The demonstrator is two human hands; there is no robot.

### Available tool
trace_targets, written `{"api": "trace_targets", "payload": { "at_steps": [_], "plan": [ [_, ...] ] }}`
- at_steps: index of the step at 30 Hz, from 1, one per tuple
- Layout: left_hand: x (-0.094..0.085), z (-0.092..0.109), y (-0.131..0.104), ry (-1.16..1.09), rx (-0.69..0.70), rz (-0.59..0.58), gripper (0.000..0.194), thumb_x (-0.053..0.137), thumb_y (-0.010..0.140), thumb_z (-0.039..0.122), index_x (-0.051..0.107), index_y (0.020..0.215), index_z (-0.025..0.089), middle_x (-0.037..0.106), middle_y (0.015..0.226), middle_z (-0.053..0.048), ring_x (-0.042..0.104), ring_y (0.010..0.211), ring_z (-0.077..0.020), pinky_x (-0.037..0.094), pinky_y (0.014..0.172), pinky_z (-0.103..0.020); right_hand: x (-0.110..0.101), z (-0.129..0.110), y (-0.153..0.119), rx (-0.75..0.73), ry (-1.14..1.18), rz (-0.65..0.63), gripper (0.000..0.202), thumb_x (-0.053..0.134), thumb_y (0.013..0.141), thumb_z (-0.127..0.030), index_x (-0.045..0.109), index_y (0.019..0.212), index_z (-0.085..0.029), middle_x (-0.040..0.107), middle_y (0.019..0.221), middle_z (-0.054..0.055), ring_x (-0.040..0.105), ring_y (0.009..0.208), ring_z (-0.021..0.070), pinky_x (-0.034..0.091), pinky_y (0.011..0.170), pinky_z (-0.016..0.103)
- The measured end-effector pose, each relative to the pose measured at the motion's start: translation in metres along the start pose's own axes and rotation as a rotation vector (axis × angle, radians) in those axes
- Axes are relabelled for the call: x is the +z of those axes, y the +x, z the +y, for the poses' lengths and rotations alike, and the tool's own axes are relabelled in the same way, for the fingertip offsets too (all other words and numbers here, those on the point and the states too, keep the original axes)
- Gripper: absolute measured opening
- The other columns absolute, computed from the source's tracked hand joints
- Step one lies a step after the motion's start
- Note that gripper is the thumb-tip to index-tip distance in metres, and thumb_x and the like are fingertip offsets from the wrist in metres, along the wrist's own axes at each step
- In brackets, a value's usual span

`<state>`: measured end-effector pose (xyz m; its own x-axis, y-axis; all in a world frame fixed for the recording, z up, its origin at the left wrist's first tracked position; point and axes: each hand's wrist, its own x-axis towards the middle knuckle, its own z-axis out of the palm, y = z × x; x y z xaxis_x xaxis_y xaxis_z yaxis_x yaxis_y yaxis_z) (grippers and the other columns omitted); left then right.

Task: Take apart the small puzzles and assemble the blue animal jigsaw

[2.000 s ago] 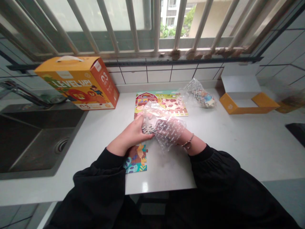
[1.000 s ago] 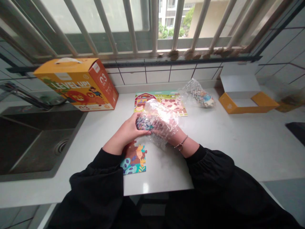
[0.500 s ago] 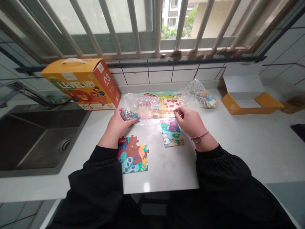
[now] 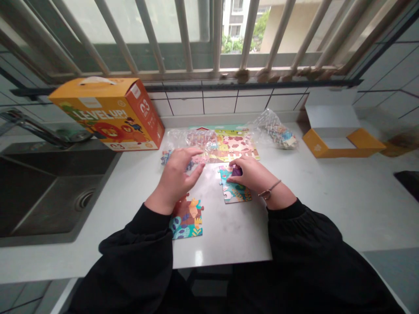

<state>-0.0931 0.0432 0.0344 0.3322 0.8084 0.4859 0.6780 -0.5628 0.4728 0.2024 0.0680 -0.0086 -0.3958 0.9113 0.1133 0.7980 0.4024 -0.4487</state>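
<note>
My left hand point(image 4: 180, 179) hovers open, thumb and fingers apart, between a clear plastic bag point(image 4: 170, 137) of puzzle pieces and a partly joined jigsaw section point(image 4: 188, 220) with a brown animal. The hand and wrist hide that section's upper left. On the right, my right hand point(image 4: 250, 175) is closed with thumb and fingertips around a purple puzzle piece point(image 4: 237, 171). This lies at the upper part of a smaller teal jigsaw section point(image 4: 232, 194). Whether the piece sits flat in the section cannot be made out. Behind both hands lies a farm picture point(image 4: 234, 144), partly under the bag.
An orange carry box point(image 4: 108, 117) stands at the back left beside a sink point(image 4: 62, 192) and tap point(image 4: 36, 126). At the back right are another bag of pieces point(image 4: 279, 135) and an open orange-and-white box point(image 4: 340, 146). Window bars point(image 4: 216, 39) rise behind the counter.
My left hand has come off the bag of pieces, opened and moved right. My right hand has moved slightly left and down onto the teal section. The bag has settled flatter.
</note>
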Motion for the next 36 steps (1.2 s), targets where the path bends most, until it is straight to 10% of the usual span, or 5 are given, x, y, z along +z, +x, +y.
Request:
{"api": "trace_targets", "payload": {
  "at_steps": [5,10,15,22,36],
  "plan": [
    [0.028,0.007,-0.003,-0.027,0.129,-0.33,0.032,0.064,0.108,0.037,0.077,0.137,0.029,0.079,0.14,-0.009,0.06,0.145,-0.0352,0.042,0.127,-0.059,0.007,0.004,-0.002,-0.022,-0.017,0.063,0.051,0.103,0.077,-0.044,0.076,0.114,-0.021,0.066,0.117,0.012,0.066,0.114,0.0324,0.057,0.102,0.046],
    [0.033,-0.003,-0.003,0.124,-0.067,-0.295,0.031,0.064,0.105,0.036,0.081,0.127,0.024,0.083,0.123,-0.015,0.065,0.129,-0.0402,0.046,0.115,-0.061,0.01,0.003,-0.002,-0.029,0.044,0.112,0.058,0.108,0.067,-0.041,0.068,0.105,-0.023,0.064,0.125,0.014,0.063,0.123,0.0346,0.056,0.105,0.048],
    [0.027,-0.004,-0.002,0.238,-0.175,-0.264,0.024,0.062,0.104,0.035,0.082,0.097,0.023,0.081,0.095,-0.013,0.071,0.104,-0.0368,0.053,0.102,-0.056,0.003,-0.011,-0.001,0.087,0.22,0.024,0.046,0.097,0.077,-0.027,0.058,0.101,-0.025,0.069,0.096,0.001,0.065,0.085,0.0219,0.05,0.074,0.033],
    [0.024,0.006,0.0,-0.162,-0.158,-0.121,0.034,0.073,0.101,0.056,0.079,0.105,0.023,0.081,0.128,-0.012,0.073,0.102,-0.0271,0.06,0.09,-0.043,-0.004,-0.024,0.001,0.047,0.558,0.053,0.032,0.085,0.088,-0.041,0.059,0.098,-0.025,0.066,0.088,-0.001,0.061,0.077,0.0188,0.048,0.069,0.031],
    [0.037,0.01,-0.007,-0.912,-0.447,-0.447,0.047,0.089,0.09,0.058,0.083,0.113,0.017,0.086,0.109,-0.01,0.08,0.101,-0.0281,0.062,0.092,-0.038,0.006,-0.031,0.006,0.117,1.229,0.251,0.054,0.1,0.077,-0.058,0.066,0.104,-0.026,0.066,0.094,-0.001,0.061,0.081,0.0159,0.055,0.073,0.03]
  ]
}}
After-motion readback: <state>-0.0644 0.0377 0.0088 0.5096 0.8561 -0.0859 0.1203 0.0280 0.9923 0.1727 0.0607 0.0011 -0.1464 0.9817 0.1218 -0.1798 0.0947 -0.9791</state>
